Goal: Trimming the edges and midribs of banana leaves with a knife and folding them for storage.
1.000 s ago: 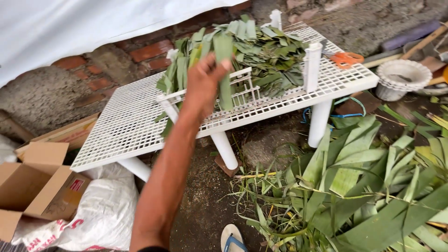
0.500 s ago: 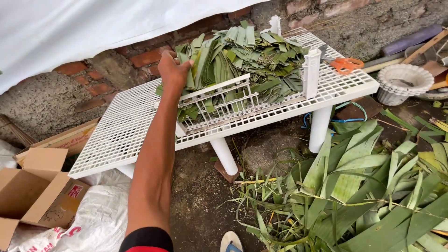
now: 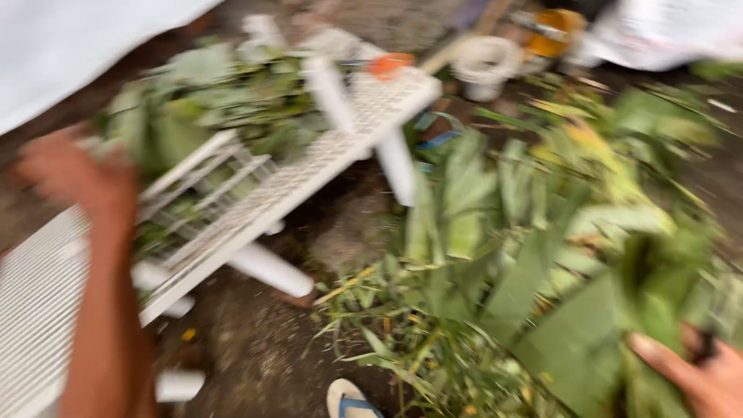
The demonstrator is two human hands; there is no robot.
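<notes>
1. The picture is heavily blurred, so fine detail is lost.
2. The left hand (image 3: pixel 73 174) is raised at the far left, over the white perforated plastic table (image 3: pixel 309 174). It sits beside the heap of green leaves (image 3: pixel 224 101) piled on the table's far part. I cannot tell whether it is open or closed, or whether it touches the leaves.
3. The right hand (image 3: pixel 696 371) is at the near right corner. Its fingers are curled around a broad green leaf (image 3: pixel 611 340), gripping it low over the ground.
4. A large loose pile of long green leaves and stalks (image 3: pixel 503 232) covers the ground on the right, between the table and the right hand.
5. A white round basket (image 3: pixel 484 66) stands far behind the table.
6. A pale sandal with a blue strap (image 3: pixel 348 399) shows at the near edge on dark soil.
</notes>
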